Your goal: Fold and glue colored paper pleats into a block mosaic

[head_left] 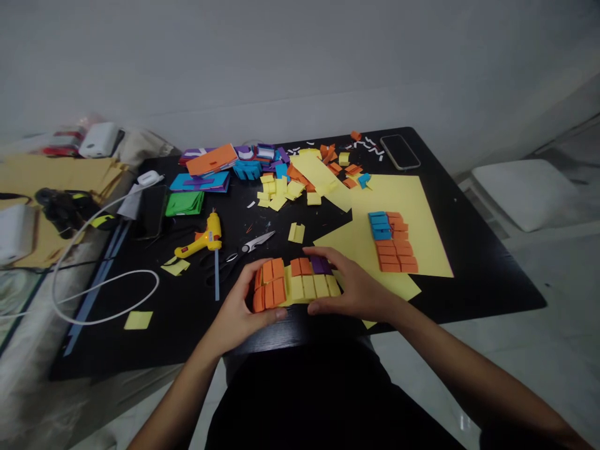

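Between my hands, near the front edge of the black table, is a folded-paper strip (307, 289) made of small orange, yellow and purple blocks. My left hand (239, 309) grips its orange end, thumb along the front and fingers behind. Around the yellow and purple end my right hand (351, 284) is closed, its thumb at the lower edge. Just beyond the strip lies a single folded yellow paper piece (296, 232). Scissors (244, 250) with open blades rest near my left hand, beside a yellow glue gun (204, 237) with a glue stick (217, 275) below it.
Another orange and blue folded-paper panel (396, 250) lies on a yellow sheet (426, 219) at the right. Loose yellow pieces (276, 190) and paper stacks (199, 181) fill the back. A phone (400, 152) is at the far right corner; a white cable (105, 273) loops at left.
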`<state>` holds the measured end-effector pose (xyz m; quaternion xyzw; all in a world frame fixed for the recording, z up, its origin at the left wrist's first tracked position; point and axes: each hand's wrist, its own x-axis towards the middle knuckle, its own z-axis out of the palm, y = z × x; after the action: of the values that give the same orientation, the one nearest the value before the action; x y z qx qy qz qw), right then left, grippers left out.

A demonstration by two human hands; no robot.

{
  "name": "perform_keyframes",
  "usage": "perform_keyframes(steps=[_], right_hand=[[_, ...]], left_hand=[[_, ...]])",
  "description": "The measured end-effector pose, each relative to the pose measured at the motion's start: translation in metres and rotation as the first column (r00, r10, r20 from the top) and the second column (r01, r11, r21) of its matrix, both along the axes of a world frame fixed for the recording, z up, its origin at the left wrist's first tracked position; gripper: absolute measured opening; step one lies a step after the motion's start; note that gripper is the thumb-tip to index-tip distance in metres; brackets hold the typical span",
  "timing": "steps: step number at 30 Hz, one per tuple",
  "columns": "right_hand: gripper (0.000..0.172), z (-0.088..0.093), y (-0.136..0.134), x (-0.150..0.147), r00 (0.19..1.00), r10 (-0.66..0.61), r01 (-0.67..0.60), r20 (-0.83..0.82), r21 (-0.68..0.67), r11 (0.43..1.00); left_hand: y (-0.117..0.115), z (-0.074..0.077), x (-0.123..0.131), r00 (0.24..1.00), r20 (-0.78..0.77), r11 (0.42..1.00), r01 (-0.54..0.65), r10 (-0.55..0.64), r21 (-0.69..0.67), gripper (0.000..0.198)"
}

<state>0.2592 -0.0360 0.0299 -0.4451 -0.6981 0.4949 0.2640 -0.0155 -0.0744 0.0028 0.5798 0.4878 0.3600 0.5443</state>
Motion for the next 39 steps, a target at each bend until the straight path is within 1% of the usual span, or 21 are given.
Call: perform_keyframes(steps=[1,2,5,7,8,12,15,17,20,22,24,27,28,30,32,35,39], right_hand=[[0.091,0.001,0.001,0.000,1.000,0.013,-0.014,0.022,0.018,1.000],[0.088,0.002,0.002,-0.001,0.999,0.027,-0.028,0.031,0.028,0.999],[0.065,0.002,0.008,-0.002,0.999,0.038,-0.038,0.005,0.027,0.999],[0.053,0.001,0.011,-0.004,1.000,0.015,-0.015,-0.026,-0.010,1.000],[0.049,0.000,0.013,-0.004,0.999,-0.005,0.004,-0.040,-0.033,0.999],[0.042,-0.001,0.015,-0.006,0.993,-0.086,0.079,-0.079,-0.087,0.993],[0.041,0.000,0.016,-0.008,0.990,-0.115,0.104,-0.080,-0.130,0.986],[0.041,-0.001,0.016,-0.010,0.985,-0.141,0.122,-0.096,-0.187,0.975],[0.043,-0.004,0.016,-0.012,0.963,-0.212,0.156,-0.165,-0.297,0.942],[0.044,-0.006,0.017,-0.012,0.951,-0.234,0.155,-0.202,-0.341,0.927],[0.050,-0.009,0.017,-0.011,0.953,-0.205,0.121,-0.223,-0.339,0.933],[0.068,-0.010,0.020,-0.005,0.965,-0.116,0.030,-0.234,-0.340,0.940],[0.073,-0.010,0.021,-0.003,0.968,-0.095,0.008,-0.233,-0.350,0.937],[0.078,-0.008,0.023,0.001,0.973,-0.080,-0.001,-0.214,-0.355,0.935],[0.076,-0.005,0.025,0.003,0.976,-0.078,0.005,-0.206,-0.332,0.943],[0.063,0.000,0.024,0.002,0.970,-0.102,0.028,-0.223,-0.313,0.949],[0.054,0.001,0.017,-0.004,0.950,-0.183,0.108,-0.255,-0.282,0.953]], left_hand=[[0.001,0.002,0.001,1.000,0.007,1.000,0.003,-0.003,-0.011,0.081],[0.001,0.003,0.001,1.000,0.013,1.000,0.003,-0.003,-0.024,0.078],[0.004,0.009,0.002,0.999,0.029,0.998,-0.017,0.018,-0.064,0.069],[0.007,0.013,0.002,0.999,0.039,0.996,-0.024,0.028,-0.090,0.066],[0.008,0.014,0.002,0.999,0.041,0.995,-0.026,0.030,-0.101,0.064],[0.012,0.019,0.003,0.998,0.020,0.987,-0.059,0.063,-0.147,0.061],[0.015,0.019,0.005,0.996,0.020,0.984,-0.083,0.087,-0.157,0.059],[0.016,0.019,0.006,0.995,0.028,0.982,-0.091,0.097,-0.165,0.059],[0.018,0.020,0.008,0.993,0.026,0.978,-0.105,0.111,-0.179,0.058],[0.019,0.021,0.010,0.992,0.020,0.978,-0.117,0.122,-0.172,0.056],[0.019,0.022,0.011,0.992,0.016,0.979,-0.125,0.129,-0.159,0.055],[0.019,0.024,0.010,0.992,0.003,0.983,-0.127,0.129,-0.130,0.054],[0.019,0.025,0.010,0.993,0.001,0.986,-0.118,0.119,-0.117,0.054],[0.020,0.026,0.007,0.996,0.003,0.992,-0.085,0.085,-0.097,0.057],[0.020,0.026,0.005,0.999,0.007,0.996,-0.038,0.039,-0.085,0.061],[0.021,0.026,0.001,1.000,-0.005,0.997,0.002,-0.003,-0.076,0.061],[0.021,0.025,0.001,1.000,-0.007,0.996,-0.022,0.022,-0.088,0.053]])
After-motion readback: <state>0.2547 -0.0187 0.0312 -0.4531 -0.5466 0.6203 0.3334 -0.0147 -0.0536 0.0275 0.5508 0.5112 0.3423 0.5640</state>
